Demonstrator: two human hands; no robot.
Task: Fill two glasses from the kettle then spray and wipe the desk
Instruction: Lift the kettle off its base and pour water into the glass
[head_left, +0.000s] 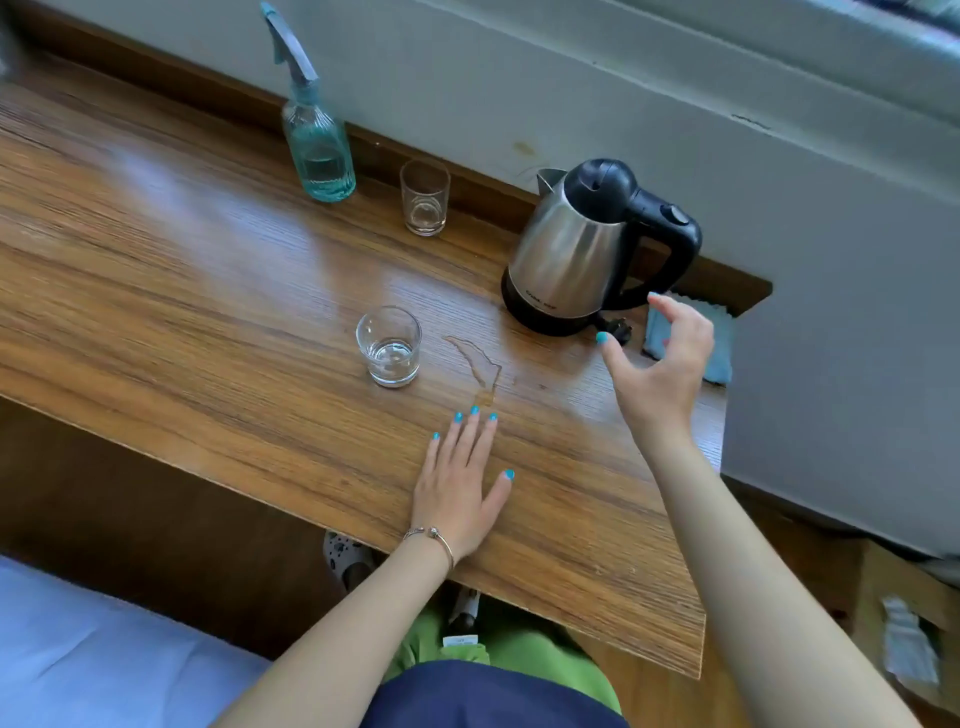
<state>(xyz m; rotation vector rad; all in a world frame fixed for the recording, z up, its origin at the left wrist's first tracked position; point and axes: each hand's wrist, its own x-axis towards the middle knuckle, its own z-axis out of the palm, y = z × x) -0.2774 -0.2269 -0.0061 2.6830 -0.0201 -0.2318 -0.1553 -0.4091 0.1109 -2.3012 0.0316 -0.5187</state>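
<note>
A steel kettle (571, 254) with a black lid and handle stands upright on the wooden desk (208, 291). My right hand (660, 364) hovers open just in front of its handle, holding nothing. A near glass (388, 345) holds a little water. An empty glass (425, 197) stands farther back by the wall. A small puddle (480, 371) lies between the near glass and the kettle. My left hand (460, 483) rests flat on the desk, fingertips just short of the puddle. A teal spray bottle (314, 124) stands at the back. A blue cloth (719, 348) lies partly hidden behind my right hand.
A grey wall (675, 104) runs along the desk's far edge. The desk ends just right of the kettle and cloth. A blue cushion (104, 654) sits at lower left. Cardboard and paper (904, 634) lie on the floor at lower right.
</note>
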